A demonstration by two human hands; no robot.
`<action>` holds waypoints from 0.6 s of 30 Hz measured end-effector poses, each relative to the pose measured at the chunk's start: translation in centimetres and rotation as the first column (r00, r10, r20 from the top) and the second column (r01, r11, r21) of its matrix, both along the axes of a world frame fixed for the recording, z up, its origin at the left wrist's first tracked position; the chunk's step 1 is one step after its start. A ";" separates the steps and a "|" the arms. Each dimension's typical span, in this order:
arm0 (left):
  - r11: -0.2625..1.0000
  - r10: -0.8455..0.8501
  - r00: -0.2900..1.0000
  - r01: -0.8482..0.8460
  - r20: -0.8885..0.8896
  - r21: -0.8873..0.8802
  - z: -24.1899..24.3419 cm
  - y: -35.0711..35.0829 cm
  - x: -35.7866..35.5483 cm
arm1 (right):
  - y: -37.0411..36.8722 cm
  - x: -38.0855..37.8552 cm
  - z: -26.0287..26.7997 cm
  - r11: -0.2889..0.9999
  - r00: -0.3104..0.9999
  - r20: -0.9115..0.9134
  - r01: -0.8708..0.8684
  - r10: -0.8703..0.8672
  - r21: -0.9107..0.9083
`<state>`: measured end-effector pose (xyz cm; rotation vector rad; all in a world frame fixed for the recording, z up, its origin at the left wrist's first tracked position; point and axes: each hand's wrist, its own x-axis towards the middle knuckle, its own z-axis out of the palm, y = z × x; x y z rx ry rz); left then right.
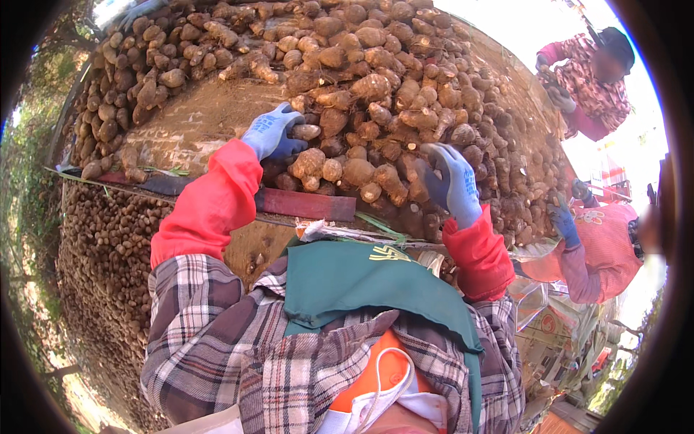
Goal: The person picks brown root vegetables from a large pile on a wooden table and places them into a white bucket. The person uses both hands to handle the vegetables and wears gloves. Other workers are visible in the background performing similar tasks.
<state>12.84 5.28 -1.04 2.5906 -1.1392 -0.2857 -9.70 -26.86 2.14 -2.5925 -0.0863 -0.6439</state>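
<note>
Brown taro corms [358, 172] lie heaped over a soil-covered wooden table in front of me. My left hand [275, 132], in a blue work glove, is closed around a small oblong corm [305, 132] at the heap's near left side. To the right, my right hand [452, 176], gloved alike, rests against the near part of the heap with thumb and fingers apart. Its fingertips lie close to the corms; whether they touch one cannot be told, and nothing is plainly held.
A dark red strip [306, 203] runs along the table's near edge. Many small corms [114, 238] lie piled below at left. Two people work at the right, one in a patterned top [588, 81], one in a pink top [604, 249]. Another gloved hand [138, 11] shows top left.
</note>
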 end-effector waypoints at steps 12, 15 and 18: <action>0.347 -0.424 0.702 -0.458 -0.573 -0.818 4.1 -2.0 -3.9 | 2.4 18.5 2.9 0.882 0.889 -0.452 -0.153 -0.074 -0.445; 0.506 -0.131 0.705 -0.557 -0.697 -0.659 3.4 -2.1 -3.8 | 0.8 16.6 1.8 0.963 0.929 -0.369 -0.120 0.024 -0.240; 0.514 -0.027 0.947 -0.263 -0.321 -0.816 3.3 -3.1 -4.4 | -0.2 13.2 0.3 0.990 0.970 -0.200 -0.141 0.135 -0.013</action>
